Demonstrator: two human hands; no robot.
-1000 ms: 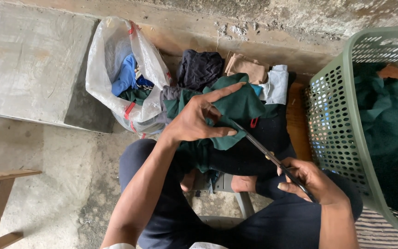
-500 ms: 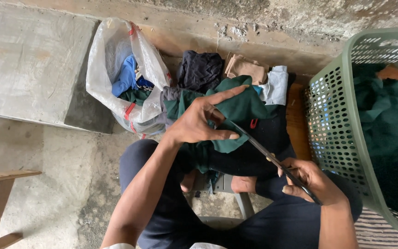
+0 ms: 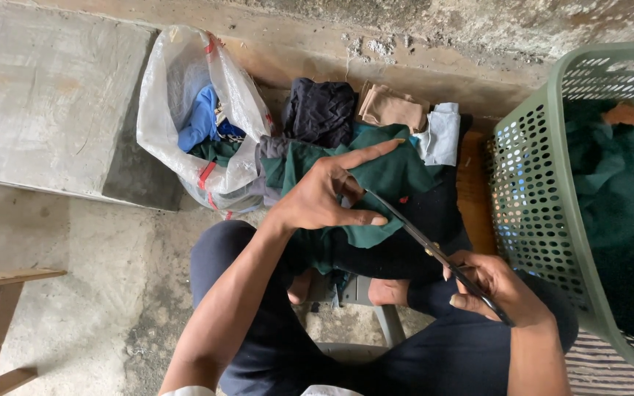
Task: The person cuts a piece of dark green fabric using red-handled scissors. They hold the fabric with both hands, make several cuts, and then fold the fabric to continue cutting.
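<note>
- Head view looks straight down on a seated person's lap, with both hands over a pile of cloth.
- The left hand [image 3: 324, 198] grips a piece of green cloth [image 3: 390, 183]: thumb and lower fingers pinch its folded edge, while the forefinger sticks out straight across the cloth.
- The right hand [image 3: 497, 286] is closed around the handles of a pair of scissors [image 3: 434, 253], fingers curled through them.
- The scissor blades run up and away from the right hand to the green cloth, their tips meeting it just beside the left thumb; whether the blades are parted cannot be told.
- The green cloth lies between the two hands and under the left one, draped over the dark-trousered knees.
- Beyond the left hand sit folded pieces: a dark cloth [image 3: 321, 110], a tan cloth [image 3: 390, 110] and a pale blue cloth [image 3: 442, 136].
- Out past the left hand, a white plastic bag [image 3: 177, 103] holds blue and green scraps.
- Just beyond the right hand stands a green plastic basket [image 3: 537, 191] with dark green fabric inside.
</note>
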